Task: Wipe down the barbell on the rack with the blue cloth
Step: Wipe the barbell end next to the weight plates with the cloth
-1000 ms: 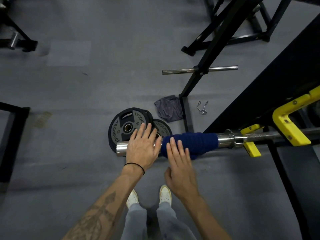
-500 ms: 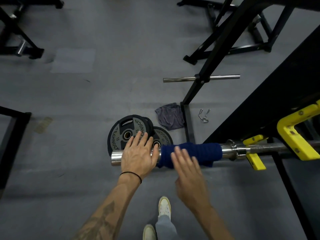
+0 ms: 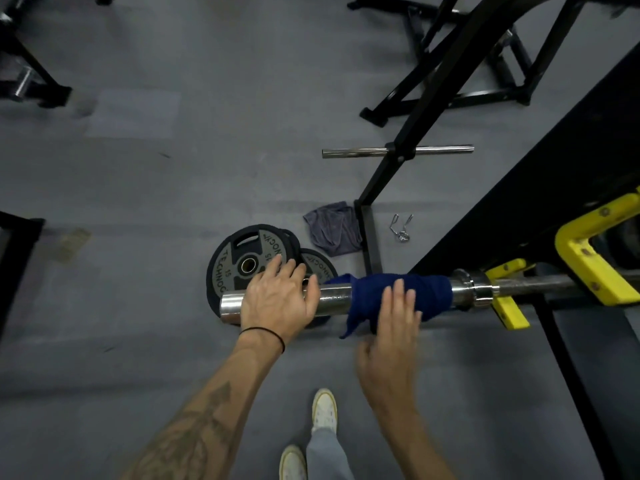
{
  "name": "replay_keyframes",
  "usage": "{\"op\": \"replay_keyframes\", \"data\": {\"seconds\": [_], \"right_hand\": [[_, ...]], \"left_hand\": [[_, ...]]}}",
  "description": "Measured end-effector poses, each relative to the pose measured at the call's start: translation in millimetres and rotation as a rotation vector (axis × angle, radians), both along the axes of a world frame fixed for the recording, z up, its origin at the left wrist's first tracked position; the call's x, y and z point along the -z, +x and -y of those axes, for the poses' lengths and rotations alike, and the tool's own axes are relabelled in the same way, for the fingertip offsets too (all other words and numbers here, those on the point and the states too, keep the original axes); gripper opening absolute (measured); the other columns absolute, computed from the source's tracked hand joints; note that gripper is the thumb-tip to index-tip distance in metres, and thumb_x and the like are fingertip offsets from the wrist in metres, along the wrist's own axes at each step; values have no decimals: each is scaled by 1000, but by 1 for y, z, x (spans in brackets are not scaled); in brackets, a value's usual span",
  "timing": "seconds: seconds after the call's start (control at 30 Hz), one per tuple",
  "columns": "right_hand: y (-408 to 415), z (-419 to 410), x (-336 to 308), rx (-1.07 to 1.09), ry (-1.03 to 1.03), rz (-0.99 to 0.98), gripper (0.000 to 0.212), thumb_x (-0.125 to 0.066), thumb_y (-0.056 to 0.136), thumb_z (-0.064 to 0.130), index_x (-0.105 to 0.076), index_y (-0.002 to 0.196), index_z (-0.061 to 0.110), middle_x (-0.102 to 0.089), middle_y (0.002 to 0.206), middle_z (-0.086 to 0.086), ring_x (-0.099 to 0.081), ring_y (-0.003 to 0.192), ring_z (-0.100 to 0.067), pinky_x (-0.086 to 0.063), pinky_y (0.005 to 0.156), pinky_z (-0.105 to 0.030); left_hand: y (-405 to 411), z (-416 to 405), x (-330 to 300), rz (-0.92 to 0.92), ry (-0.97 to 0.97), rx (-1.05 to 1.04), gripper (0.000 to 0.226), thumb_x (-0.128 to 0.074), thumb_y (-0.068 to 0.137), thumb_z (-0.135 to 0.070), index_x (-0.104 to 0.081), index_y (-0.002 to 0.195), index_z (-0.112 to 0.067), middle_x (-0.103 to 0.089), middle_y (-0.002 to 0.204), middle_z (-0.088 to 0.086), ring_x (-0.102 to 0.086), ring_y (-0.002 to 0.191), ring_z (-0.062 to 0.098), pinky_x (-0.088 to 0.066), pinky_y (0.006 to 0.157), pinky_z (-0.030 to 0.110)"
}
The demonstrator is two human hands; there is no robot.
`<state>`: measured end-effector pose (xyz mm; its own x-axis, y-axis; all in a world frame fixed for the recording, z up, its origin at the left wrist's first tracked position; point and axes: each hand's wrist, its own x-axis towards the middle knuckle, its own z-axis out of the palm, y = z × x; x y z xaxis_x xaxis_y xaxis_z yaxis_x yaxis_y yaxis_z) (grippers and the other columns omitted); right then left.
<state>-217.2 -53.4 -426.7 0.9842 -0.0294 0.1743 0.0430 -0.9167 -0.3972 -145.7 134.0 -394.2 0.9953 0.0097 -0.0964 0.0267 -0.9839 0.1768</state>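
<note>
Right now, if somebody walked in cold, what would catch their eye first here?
Probably the blue cloth wrapped around the chrome barbell sleeve at centre, with the right hand laid flat on it and the left hand resting on the bare sleeve end. Next, the yellow rack hooks at right and the weight plates on the floor behind.

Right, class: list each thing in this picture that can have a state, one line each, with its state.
barbell: racked, sleeve end bare, no plates on.
blue cloth: wrapped over the sleeve, one corner hanging.
left hand: open, resting flat on the sleeve.
right hand: open, fingers on the cloth.
weight plates: lying flat on the floor.
spring collar: off the bar, on the floor.
</note>
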Motion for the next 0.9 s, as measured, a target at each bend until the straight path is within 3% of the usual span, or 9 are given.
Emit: {"op": "replay_keyframes", "data": {"seconds": [0.13,0.2,0.33,0.4,0.5,0.6,0.7,0.83,0.9], "right_hand": [[-2,-8,1,-306,-63,19,102,-70,74,-2,-18,162,9,-17,171,-8,-11,159,-27,-9,127,-49],[7,19,1,-279,-137,32,98,-66,75,-6,-23,161,11,-20,170,-7,-14,158,-24,-9,127,-50],[8,11,-6,3,-18,-10,97,-58,76,-4,-16,162,11,-14,171,-8,-5,159,-26,-10,126,-55],[-1,-11,-3,-99,-23,-23,104,-64,74,3,-10,163,12,-10,172,-9,-2,159,-28,-8,128,-53],[-1,1,-1,-316,-104,14,110,-74,70,1,-17,163,12,-16,171,-6,-11,158,-25,-9,126,-47],[8,36,2,-141,-95,25,112,-73,67,-11,-19,162,14,-19,170,-7,-11,158,-23,-6,128,-46],[3,10,-1,22,-7,10,105,-67,71,-6,-16,162,10,-15,170,-11,-4,159,-27,-10,128,-52],[-4,2,0,-327,-64,21,105,-67,74,2,-14,163,12,-14,171,-9,-10,159,-26,-13,127,-51],[3,32,1,-329,-126,47,100,-65,74,-4,-20,162,13,-17,171,-7,-14,158,-24,-12,127,-48]], "left_hand": [[3,0,-5,-57,4,16,57,-25,96,-45,-73,104,-17,-73,109,1,-56,126,22,-52,85,40],[6,-2,-8,-61,-2,15,55,-25,95,-45,-72,103,-18,-73,107,1,-56,125,22,-51,86,39],[11,-3,-8,-27,-23,-3,51,-31,93,-42,-72,111,-16,-72,113,4,-56,125,23,-49,94,42],[9,-3,-7,-19,-28,-4,54,-30,92,-42,-71,115,-15,-72,114,4,-56,125,24,-48,96,43],[9,-1,-8,-4,-37,-10,60,-27,92,-44,-69,122,-14,-71,118,4,-56,127,24,-47,99,43],[11,0,-10,4,-41,-7,62,-25,92,-44,-67,126,-13,-70,122,5,-54,128,24,-45,102,43],[11,-2,-9,10,-48,0,60,-27,92,-43,-68,123,-12,-71,120,5,-55,126,24,-48,99,44],[10,-2,-10,-16,-37,20,58,-27,92,-42,-68,120,-12,-69,121,5,-54,127,22,-48,97,43],[11,-2,-10,-25,-40,29,59,-26,92,-43,-68,121,-13,-66,126,4,-52,128,21,-48,98,42]]}}
